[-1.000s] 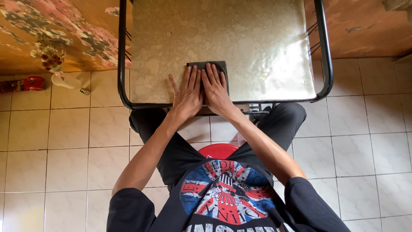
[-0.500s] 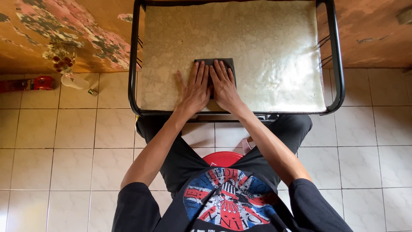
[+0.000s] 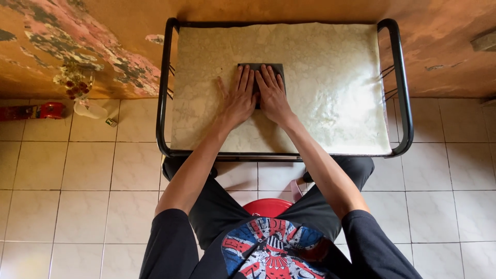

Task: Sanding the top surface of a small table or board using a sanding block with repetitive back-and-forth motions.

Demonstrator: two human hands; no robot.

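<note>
A red package (image 3: 51,109) lies on the floor, far left.

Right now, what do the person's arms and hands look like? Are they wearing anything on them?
Both arms are bare from above the elbow down. Short black sleeves cover only the upper arms. The left hand and right hand wear no gloves, and no rings, watch or bracelets show on the hands or wrists. The black shirt has a red, white and blue print on the front.
</note>
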